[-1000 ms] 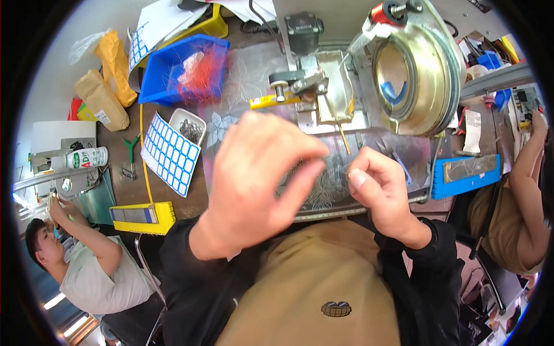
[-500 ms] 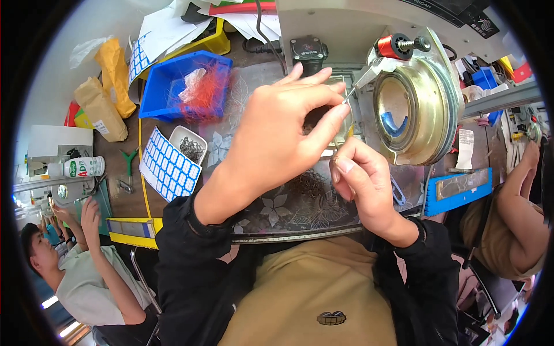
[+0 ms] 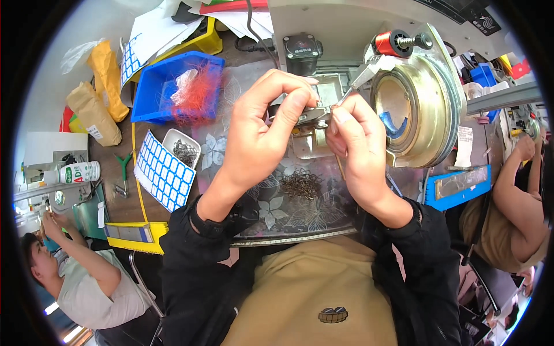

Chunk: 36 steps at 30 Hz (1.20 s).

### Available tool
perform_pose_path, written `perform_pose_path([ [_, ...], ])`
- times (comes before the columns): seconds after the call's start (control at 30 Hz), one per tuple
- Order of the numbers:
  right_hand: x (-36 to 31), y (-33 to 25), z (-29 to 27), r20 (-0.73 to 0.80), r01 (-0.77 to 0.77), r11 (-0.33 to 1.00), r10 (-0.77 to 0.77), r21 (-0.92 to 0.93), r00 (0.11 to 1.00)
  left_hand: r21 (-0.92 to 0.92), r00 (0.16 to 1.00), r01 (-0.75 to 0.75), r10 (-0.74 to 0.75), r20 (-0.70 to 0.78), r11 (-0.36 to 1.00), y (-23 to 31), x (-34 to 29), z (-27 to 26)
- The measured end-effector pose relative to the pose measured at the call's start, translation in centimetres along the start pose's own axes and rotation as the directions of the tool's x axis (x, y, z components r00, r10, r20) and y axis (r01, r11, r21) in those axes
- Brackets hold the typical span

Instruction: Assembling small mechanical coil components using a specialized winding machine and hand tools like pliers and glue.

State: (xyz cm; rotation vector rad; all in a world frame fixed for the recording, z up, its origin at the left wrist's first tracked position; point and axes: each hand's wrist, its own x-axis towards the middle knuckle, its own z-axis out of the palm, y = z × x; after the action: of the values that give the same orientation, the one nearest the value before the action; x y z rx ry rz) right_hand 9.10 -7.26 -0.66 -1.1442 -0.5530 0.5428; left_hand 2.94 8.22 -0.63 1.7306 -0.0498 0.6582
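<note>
Both hands meet over a small metal fixture (image 3: 311,118) at the middle of the bench. My left hand (image 3: 262,124) is on its left side, thumb and forefinger curled together near the top; whether anything lies between them cannot be made out. My right hand (image 3: 359,135) pinches at the fixture's right side, just under the tip of a thin metal nozzle (image 3: 348,92); what it grips is too small to name. A spool of red wire (image 3: 385,43) sits above a large brass-coloured round housing (image 3: 395,106). Below the hands lies a heap of small dark wire pieces (image 3: 301,183).
A blue bin (image 3: 147,95) with tangled red wire stands at the left. Nearer are a white dish (image 3: 193,141) of dark wire pieces, a label sheet (image 3: 164,173) and green-handled cutters (image 3: 124,167). A blue tray (image 3: 456,193) lies right. Co-workers sit on both sides.
My left hand has drawn back from the nozzle, down and left to the fixture. My right hand has risen to the nozzle tip. The fixture shows more now.
</note>
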Motion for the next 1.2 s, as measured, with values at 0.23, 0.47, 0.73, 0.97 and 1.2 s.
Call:
perform_pose_path([
  [0.23, 0.0, -0.2, 0.1, -0.007, 0.014, 0.998, -0.014, -0.056, 1.000, -0.031, 1.000, 0.003, -0.003, -0.001, 0.999, 0.2, 0.0, 0.2],
  [0.47, 0.1, -0.9, -0.2, 0.014, -0.083, 0.996, 0.084, -0.020, 0.996, -0.066, 1.000, 0.004, -0.003, 0.004, 0.998, -0.1, 0.1, 0.5],
  [0.73, -0.2, -0.9, 0.0, -0.011, -0.066, 0.992, 0.065, -0.112, 0.998, -0.459, 0.979, 0.008, -0.100, -0.175, 0.888, -2.4, -1.1, 2.3],
  [0.97, -0.1, -0.6, 0.3, -0.029, -0.011, 0.995, 0.009, -0.095, 1.000, -0.413, 0.986, 0.056, -0.115, -0.119, 0.909, -1.5, -2.4, 1.2],
  [1.2, 0.0, -0.7, 0.4, -0.053, 0.023, 0.997, -0.027, -0.074, 0.998, -0.074, 0.994, 0.055, -0.048, 0.097, 0.996, -0.5, -3.6, 0.0],
])
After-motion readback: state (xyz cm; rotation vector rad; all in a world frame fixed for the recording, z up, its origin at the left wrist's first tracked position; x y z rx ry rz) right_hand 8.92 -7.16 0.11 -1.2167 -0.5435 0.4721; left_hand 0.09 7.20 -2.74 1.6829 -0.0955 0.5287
